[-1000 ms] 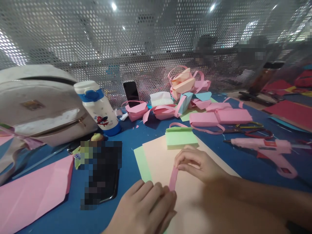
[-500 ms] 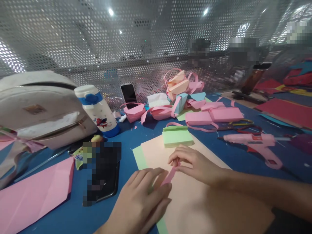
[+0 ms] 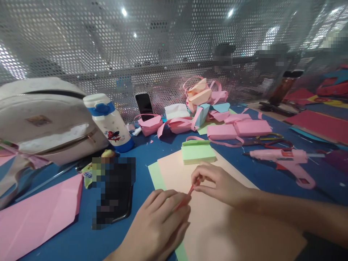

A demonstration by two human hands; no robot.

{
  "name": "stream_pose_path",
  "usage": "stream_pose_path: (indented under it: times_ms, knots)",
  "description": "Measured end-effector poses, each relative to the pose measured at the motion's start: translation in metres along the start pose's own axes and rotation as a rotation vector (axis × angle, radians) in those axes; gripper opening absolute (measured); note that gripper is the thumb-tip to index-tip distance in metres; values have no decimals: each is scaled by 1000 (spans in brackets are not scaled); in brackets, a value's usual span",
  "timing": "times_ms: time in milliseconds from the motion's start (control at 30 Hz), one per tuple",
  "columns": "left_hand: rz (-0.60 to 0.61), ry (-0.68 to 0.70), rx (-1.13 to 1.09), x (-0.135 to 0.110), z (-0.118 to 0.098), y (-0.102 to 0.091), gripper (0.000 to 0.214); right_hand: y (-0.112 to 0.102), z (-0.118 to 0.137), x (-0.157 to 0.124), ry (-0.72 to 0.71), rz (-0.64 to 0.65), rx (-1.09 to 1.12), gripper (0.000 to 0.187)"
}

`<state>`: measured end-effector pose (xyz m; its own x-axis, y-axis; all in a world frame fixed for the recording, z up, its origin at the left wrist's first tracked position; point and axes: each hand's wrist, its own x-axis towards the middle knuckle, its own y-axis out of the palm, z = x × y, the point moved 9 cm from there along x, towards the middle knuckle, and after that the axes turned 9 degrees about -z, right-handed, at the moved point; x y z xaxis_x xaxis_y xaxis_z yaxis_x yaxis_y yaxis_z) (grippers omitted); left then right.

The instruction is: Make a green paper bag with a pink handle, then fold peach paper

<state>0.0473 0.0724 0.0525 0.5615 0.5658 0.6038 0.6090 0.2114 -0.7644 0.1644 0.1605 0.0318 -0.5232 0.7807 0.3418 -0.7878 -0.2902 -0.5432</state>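
Note:
Between my two hands runs a narrow pink paper strip (image 3: 191, 190), seen nearly edge-on. My right hand (image 3: 214, 181) pinches its far end between thumb and fingertips. The near end passes into my left hand (image 3: 160, 217), whose thumb and fingers close on it. Both hands are just above a peach paper sheet (image 3: 233, 224), with a green paper sheet (image 3: 155, 175) partly under it. Just beyond my right hand, a small green folded paper box (image 3: 198, 153) lies on the peach sheet, a pink strip curving behind it.
Several pink paper bags (image 3: 252, 127) lie beyond the sheets. A pink glue gun (image 3: 285, 157) is at the right, near scissors (image 3: 280, 143). At the left are a water bottle (image 3: 110, 125), a backpack (image 3: 46, 123), a dark phone (image 3: 126, 203) and folded pink paper (image 3: 46, 217).
The pink strip has turned from showing its flat face to nearly edge-on. My right hand has shifted slightly right, and my left fingers have closed more around the strip.

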Motion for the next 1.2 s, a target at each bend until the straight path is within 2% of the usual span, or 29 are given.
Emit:
stream_pose_path:
  times_ms: [233,533,967,1200]
  knots:
    - [-32,32,38,6,-4,-6,16,1,12,-3,-173,-3,-94,3]
    - [-47,36,58,8,-5,-8,16,5,14,-6,-220,26,-112,6]
    - [-77,47,92,1,-3,-2,18,7,18,-5,-237,60,-102,6]
    - [-9,85,91,-2,-5,6,24,6,13,-5,-161,61,-106,5]
